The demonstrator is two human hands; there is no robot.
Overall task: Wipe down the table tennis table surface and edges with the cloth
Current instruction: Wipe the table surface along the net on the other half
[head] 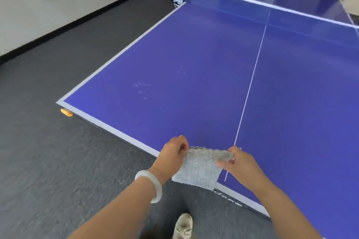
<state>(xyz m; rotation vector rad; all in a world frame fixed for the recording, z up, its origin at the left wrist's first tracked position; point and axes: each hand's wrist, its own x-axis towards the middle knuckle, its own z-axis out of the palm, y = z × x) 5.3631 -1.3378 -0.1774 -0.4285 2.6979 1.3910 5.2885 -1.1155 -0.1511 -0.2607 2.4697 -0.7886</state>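
Grey floor [48,161] at L, w/ an orange bit [66,112] under the table's [194,73] near-L corner and faint smudges [142,88] on the blue top. L hand [173,153], bangle [150,184] on wrist, pinches the cloth's [200,169] top-L corner; cloth is held over the near edge, just L of the white centre line [250,87]. R hand [240,163] pinches its top-R corner btw thumb and fingers; net [272,2] far back R.
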